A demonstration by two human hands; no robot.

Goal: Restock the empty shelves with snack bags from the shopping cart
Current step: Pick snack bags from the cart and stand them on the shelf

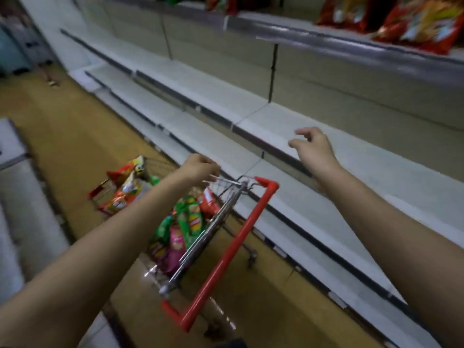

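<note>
- Left hand [199,167]: fingers curled downward above the shopping cart [221,222]; whether it pinches anything cannot be told through the blur.
- Right hand [315,149]: fingers loosely curled, holding nothing, raised over the bare white shelf [271,131].
- Shopping cart: wire basket with a red handle [226,257], standing on the floor [57,126] just beside the shelves.
- Snack bags [185,222]: green, pink and red, piled inside the cart.
- Red bags [416,23]: on the upper shelf, at right.
</note>
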